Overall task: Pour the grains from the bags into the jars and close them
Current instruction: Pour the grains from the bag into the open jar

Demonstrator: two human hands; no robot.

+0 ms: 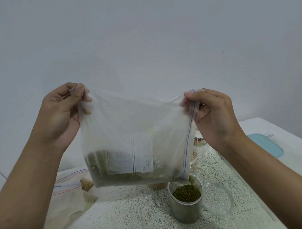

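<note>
I hold a clear zip bag [129, 127] turned on its side above the table, its blue zip edge running down the right. My left hand [61, 112] pinches the upper left corner and my right hand [211, 112] pinches the zip end at the upper right. Green grains lie along the bag's lower edge and spill from its lower right corner. Directly under that corner stands an open clear jar [186, 205], mostly full of green grains. Its clear round lid [219, 198] lies flat just right of the jar.
Emptied zip bags [69, 192] lie crumpled on the left of the speckled mat [134, 217]. Another jar [197, 146] with pale contents stands behind the held bag, partly hidden. A teal container lid [265, 144] rests on the white table at the right edge.
</note>
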